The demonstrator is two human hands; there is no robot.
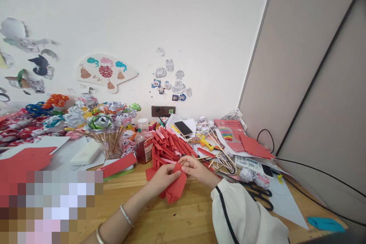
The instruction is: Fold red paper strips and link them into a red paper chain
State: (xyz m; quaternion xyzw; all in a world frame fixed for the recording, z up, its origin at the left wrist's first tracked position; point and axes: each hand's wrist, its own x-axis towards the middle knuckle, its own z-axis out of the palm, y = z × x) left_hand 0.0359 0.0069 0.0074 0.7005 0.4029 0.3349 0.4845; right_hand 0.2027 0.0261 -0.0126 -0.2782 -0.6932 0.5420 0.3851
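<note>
Between both hands is a piece of red paper (175, 190), partly folded, held above the wooden table (183, 221). My left hand (166, 177) grips its left side, thumb pressed on the upper part. My right hand (193, 169) pinches the top right corner, fingers closed. Just behind them lies a heap of folded red paper strips (168, 146). More red paper shows under and beside my left hand; whether it joins the held sheet, I cannot tell.
Left of the heap stand a bottle of reddish liquid (143, 148) and a jar of paper flowers (110, 148). On the right are a yellow glue gun (206, 143), black-handled scissors (261, 198), loose sticks and cables. A phone (183, 128) lies behind. Pixelation covers the lower left.
</note>
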